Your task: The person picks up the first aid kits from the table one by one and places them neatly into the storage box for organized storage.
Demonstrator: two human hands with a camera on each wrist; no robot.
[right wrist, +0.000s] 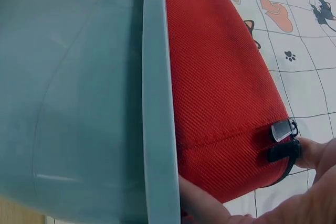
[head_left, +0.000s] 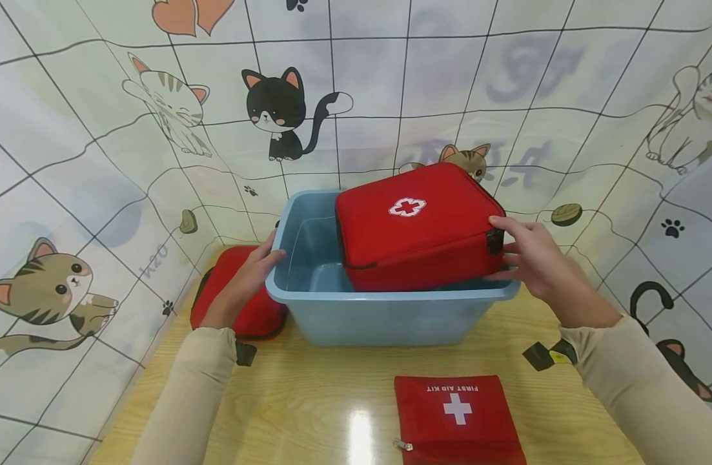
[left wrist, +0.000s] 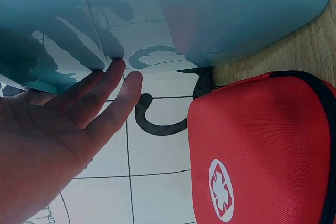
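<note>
A large red first-aid bag (head_left: 414,226) with a white-edged cross emblem lies tilted in the light blue plastic bin (head_left: 390,323), its right end raised near the rim. My right hand (head_left: 536,258) grips that end by the corner, thumb on top and fingers below, beside the black zipper tab (right wrist: 284,150). My left hand (head_left: 248,284) touches the bin's left side at the rim; in the left wrist view its fingers (left wrist: 113,90) are extended against the outer wall. Beneath the left forearm, a smaller red case (left wrist: 262,145) stands beside the bin.
A flat red first-aid pouch (head_left: 457,420) with a white cross and zipper lies on the wooden table (head_left: 309,400) in front of the bin. A cat-printed tiled sheet (head_left: 367,77) closes off the back and sides. Dark tabs hang at both sleeves.
</note>
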